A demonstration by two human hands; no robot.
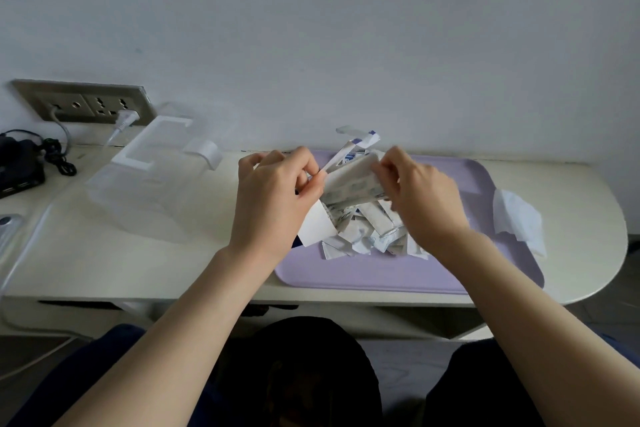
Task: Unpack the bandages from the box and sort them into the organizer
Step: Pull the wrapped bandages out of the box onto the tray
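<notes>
Over the left half of the purple tray [381, 274], both forearms reach in with the wrists angled toward each other. The left hand [273, 194] pinches the white box [317, 225], and the right hand [422, 194] has its fingers curled round a bandage stack [353, 180]. Loose bandages [367, 232] are piled underneath, and the clear organizer [145, 191] sits toward the table's back-left.

On my feed a cream table [138, 263] stands against a pale wall. A lavender tray [381, 274] lies on its right half, with a crumpled white tissue [517, 218] draped over the tray's right rim. Far left, a grey wall socket panel [83, 104] holds a white plug [126, 118] and a grey cable [62, 130]. Below it I see a black hub [19, 163] with coiled cords.
</notes>
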